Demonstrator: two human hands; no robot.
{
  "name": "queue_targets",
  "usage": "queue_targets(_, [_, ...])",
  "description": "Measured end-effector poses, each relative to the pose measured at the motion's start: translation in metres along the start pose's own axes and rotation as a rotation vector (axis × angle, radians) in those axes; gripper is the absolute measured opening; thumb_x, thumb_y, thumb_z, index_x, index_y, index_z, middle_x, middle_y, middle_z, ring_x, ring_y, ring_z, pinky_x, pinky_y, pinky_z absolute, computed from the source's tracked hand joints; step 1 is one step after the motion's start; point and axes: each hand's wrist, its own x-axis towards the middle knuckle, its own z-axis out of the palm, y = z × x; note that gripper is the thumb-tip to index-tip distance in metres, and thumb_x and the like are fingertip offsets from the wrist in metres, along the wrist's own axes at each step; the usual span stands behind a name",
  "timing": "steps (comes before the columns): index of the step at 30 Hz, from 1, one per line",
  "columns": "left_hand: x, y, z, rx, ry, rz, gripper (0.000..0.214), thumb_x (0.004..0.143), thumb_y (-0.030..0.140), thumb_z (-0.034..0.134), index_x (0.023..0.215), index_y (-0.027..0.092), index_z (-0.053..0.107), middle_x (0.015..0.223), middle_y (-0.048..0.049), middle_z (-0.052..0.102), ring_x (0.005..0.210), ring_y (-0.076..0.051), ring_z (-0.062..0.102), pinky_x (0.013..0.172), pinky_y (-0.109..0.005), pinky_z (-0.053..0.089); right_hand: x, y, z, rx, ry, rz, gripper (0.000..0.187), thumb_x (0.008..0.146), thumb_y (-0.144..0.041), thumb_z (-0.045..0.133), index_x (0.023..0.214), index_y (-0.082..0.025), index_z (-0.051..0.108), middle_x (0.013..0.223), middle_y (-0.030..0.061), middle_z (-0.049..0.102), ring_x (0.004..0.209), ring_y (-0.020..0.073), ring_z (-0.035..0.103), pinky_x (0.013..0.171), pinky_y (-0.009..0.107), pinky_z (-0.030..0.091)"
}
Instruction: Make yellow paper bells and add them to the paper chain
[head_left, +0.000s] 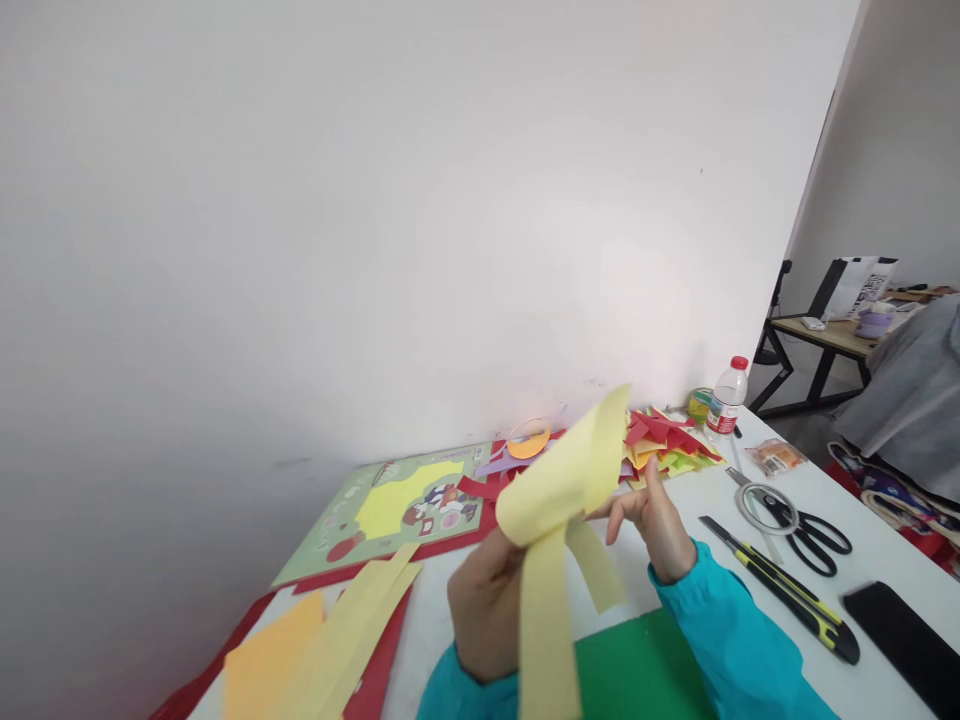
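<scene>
Over the white table [427, 610], the left hand [484, 605] is clamped on curled pale-yellow paper [559, 480] with hanging strips; the right hand [656, 520], thumb spread from its fingers, is at the paper's edge, contact unclear. Rightward lie a utility knife [784, 592], then scissors [811, 535] overlapping a tape roll [742, 505]. Beyond are coloured paper scraps [664, 435] and a red-capped bottle [727, 400].
</scene>
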Motion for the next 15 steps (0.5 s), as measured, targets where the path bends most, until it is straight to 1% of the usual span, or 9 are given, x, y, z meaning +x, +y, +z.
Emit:
queue_targets(2, [0.004, -0.006, 0.000, -0.065, 0.105, -0.138, 0.027, 0.065, 0.036, 0.073, 0.083, 0.016, 0.074, 0.075, -0.0055, 0.074, 0.067, -0.024, 0.069, 0.058, -0.029, 0.059, -0.008, -0.013, 0.001, -0.009, 0.038, -0.023, 0.092, 0.081, -0.072, 0.000, 0.042, -0.016, 0.063, 0.082, 0.0145, 0.071, 0.098, 0.0297, 0.059, 0.104, 0.048, 0.024])
queue_targets(3, [0.006, -0.009, 0.001, -0.075, 0.128, -0.165, 0.026, 0.062, 0.035, 0.075, 0.081, 0.016, 0.075, 0.076, -0.0058, 0.074, 0.071, -0.025, 0.069, 0.062, -0.030, 0.059, -0.012, -0.019, 0.003, 0.007, 0.024, -0.044, 0.092, 0.081, -0.073, 0.002, 0.045, -0.017, 0.065, 0.083, 0.0134, 0.071, 0.096, 0.0294, 0.060, 0.102, 0.048, 0.026])
queue_targets(4, [0.007, -0.011, 0.001, -0.075, 0.131, -0.175, 0.025, 0.060, 0.032, 0.076, 0.078, 0.016, 0.075, 0.077, -0.0056, 0.074, 0.073, -0.026, 0.069, 0.065, -0.031, 0.059, -0.016, -0.025, 0.005, 0.045, -0.047, -0.063, 0.090, 0.082, -0.072, 0.003, 0.049, -0.018, 0.067, 0.085, 0.0126, 0.071, 0.095, 0.0292, 0.060, 0.100, 0.048, 0.029])
queue_targets(5, [0.007, -0.012, 0.001, -0.071, 0.112, -0.181, 0.023, 0.059, 0.030, 0.077, 0.078, 0.017, 0.075, 0.077, -0.0052, 0.074, 0.074, -0.026, 0.069, 0.066, -0.031, 0.059, -0.020, -0.030, 0.008, 0.081, -0.134, -0.079, 0.089, 0.083, -0.071, 0.003, 0.052, -0.018, 0.068, 0.088, 0.0120, 0.071, 0.095, 0.0290, 0.060, 0.098, 0.048, 0.031])
queue_targets(7, [0.006, -0.013, 0.002, -0.109, 0.028, -0.182, 0.022, 0.059, 0.029, 0.077, 0.078, 0.019, 0.075, 0.078, -0.0047, 0.074, 0.074, -0.025, 0.069, 0.066, -0.030, 0.059, -0.027, -0.035, 0.014, 0.104, -0.287, -0.101, 0.088, 0.085, -0.068, 0.004, 0.062, -0.019, 0.073, 0.095, 0.0105, 0.070, 0.097, 0.0282, 0.059, 0.097, 0.046, 0.034])
queue_targets(9, [0.002, -0.011, 0.004, -0.210, -0.068, -0.216, 0.024, 0.062, 0.031, 0.076, 0.082, 0.020, 0.075, 0.080, -0.0048, 0.074, 0.073, -0.024, 0.069, 0.066, -0.030, 0.058, -0.034, -0.035, 0.019, 0.072, -0.351, -0.124, 0.083, 0.088, -0.064, 0.006, 0.078, -0.019, 0.075, 0.100, 0.0090, 0.069, 0.101, 0.0269, 0.058, 0.098, 0.044, 0.033])
queue_targets(11, [-0.001, -0.008, 0.006, -0.298, -0.144, -0.290, 0.028, 0.063, 0.033, 0.075, 0.088, 0.020, 0.075, 0.082, -0.0055, 0.074, 0.071, -0.024, 0.069, 0.063, -0.031, 0.058, -0.039, -0.031, 0.021, 0.032, -0.324, -0.131, 0.077, 0.089, -0.062, 0.009, 0.091, -0.020, 0.074, 0.100, 0.0079, 0.070, 0.102, 0.0258, 0.058, 0.100, 0.043, 0.032])
queue_targets(13, [-0.002, -0.006, 0.007, -0.339, -0.199, -0.340, 0.031, 0.063, 0.031, 0.075, 0.092, 0.019, 0.074, 0.084, -0.0062, 0.074, 0.070, -0.024, 0.068, 0.062, -0.032, 0.058, -0.041, -0.028, 0.021, -0.005, -0.265, -0.100, 0.074, 0.090, -0.062, 0.012, 0.093, -0.020, 0.073, 0.100, 0.0077, 0.070, 0.103, 0.0256, 0.058, 0.102, 0.044, 0.031])
queue_targets(15, [-0.001, -0.007, 0.007, -0.340, -0.259, -0.304, 0.027, 0.068, 0.028, 0.072, 0.093, 0.019, 0.073, 0.086, -0.0070, 0.074, 0.073, -0.024, 0.068, 0.064, -0.032, 0.057, -0.041, -0.028, 0.022, -0.037, -0.224, -0.047, 0.075, 0.089, -0.063, 0.015, 0.089, -0.018, 0.074, 0.099, 0.0087, 0.070, 0.105, 0.0264, 0.058, 0.104, 0.044, 0.030])
